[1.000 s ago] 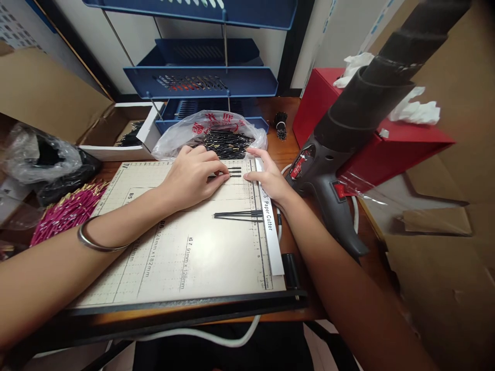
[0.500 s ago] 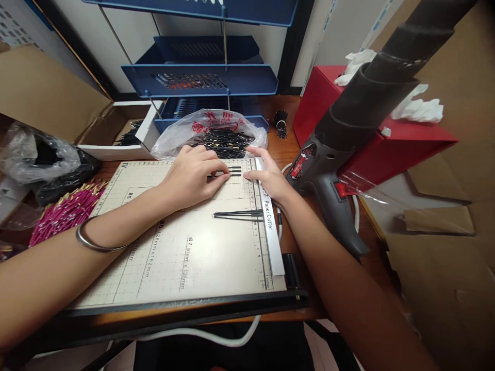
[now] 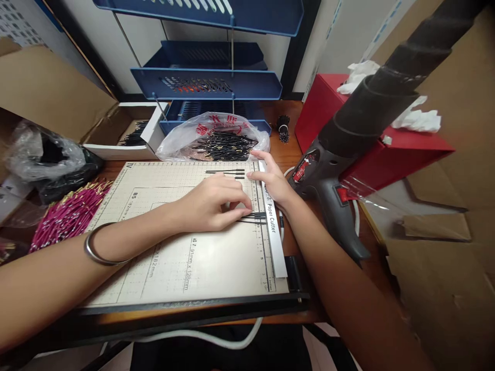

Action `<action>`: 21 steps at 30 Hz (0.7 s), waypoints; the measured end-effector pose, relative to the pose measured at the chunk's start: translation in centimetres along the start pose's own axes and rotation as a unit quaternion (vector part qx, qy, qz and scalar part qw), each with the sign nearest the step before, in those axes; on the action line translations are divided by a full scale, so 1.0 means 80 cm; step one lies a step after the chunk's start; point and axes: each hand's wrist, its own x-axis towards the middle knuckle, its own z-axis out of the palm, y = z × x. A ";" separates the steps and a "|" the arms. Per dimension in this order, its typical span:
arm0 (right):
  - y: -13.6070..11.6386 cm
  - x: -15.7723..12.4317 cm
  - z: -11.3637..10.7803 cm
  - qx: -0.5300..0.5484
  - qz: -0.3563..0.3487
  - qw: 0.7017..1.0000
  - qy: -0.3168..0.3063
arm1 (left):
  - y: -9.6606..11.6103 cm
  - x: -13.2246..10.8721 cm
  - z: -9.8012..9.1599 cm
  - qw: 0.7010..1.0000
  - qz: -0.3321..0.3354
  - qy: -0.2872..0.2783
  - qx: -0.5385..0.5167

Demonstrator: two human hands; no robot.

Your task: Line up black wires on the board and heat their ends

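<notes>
Wires (image 3: 260, 216) lie on your paper cutter (image 3: 228, 270); your left hand (image 3: 214, 203) touches them, fingers narrow, can't tell if gripping. Your right hand (image 3: 274, 181): cutter's edge, fingers wide.

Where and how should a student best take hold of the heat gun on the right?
Probably by the handle of the heat gun, just below the red switch, coming from the right and wrapping the fingers round it. The handle is slim and slopes down toward the person, whereas the black barrel is much thicker; the right forearm passes close on the handle's left.
</notes>
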 end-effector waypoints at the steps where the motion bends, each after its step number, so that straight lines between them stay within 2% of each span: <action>1: 0.000 0.000 0.000 -0.001 0.003 1.000 0.000 | 0.000 -0.001 0.001 1.000 0.003 -0.008 -0.004; 11: -0.001 0.000 0.001 0.012 0.010 1.000 0.002 | -0.004 -0.003 0.001 1.000 0.002 -0.025 0.012; 21: 0.004 0.002 0.000 0.012 0.007 1.000 -0.003 | -0.006 -0.001 -0.006 0.996 0.045 -0.043 0.066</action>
